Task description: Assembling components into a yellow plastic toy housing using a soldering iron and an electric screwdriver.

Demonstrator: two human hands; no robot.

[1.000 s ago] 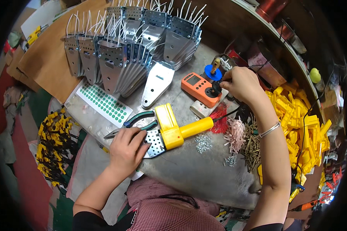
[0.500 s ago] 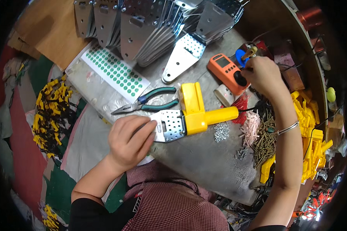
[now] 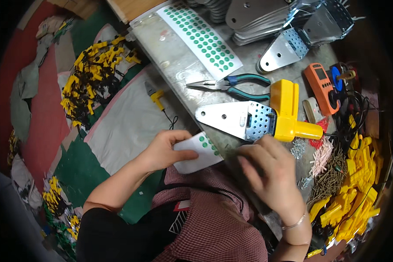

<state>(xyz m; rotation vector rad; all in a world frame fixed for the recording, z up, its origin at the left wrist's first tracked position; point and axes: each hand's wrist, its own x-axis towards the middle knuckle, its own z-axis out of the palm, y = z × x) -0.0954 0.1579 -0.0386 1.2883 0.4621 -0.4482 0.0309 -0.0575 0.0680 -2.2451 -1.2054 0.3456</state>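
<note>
My left hand (image 3: pixel 163 150) pinches a small white sheet of round green stickers (image 3: pixel 192 160) between thumb and fingers, over the table's near edge. To its right hovers my right hand (image 3: pixel 270 174), thumb and fingers apart, with nothing visible in it. Just beyond that hand lies a yellow-handled tool (image 3: pixel 286 115) whose perforated metal plate (image 3: pixel 238 118) points left. Long-nose pliers (image 3: pixel 236 86) with green and black handles rest behind the plate, jaws to the left.
A larger sticker sheet (image 3: pixel 201 39) lies farther back, near stacked metal plates (image 3: pixel 257 19). At the right are an orange multimeter (image 3: pixel 321 85), pink sleeves (image 3: pixel 321 158), screws (image 3: pixel 329 179) and a heap of yellow plastic housings (image 3: pixel 356 192). Yellow-and-black parts (image 3: pixel 89 78) lie piled at left.
My left hand has let go of the metal plate and now holds the small sticker sheet. My right hand has come back from beside the multimeter to the near edge. The view has shifted left.
</note>
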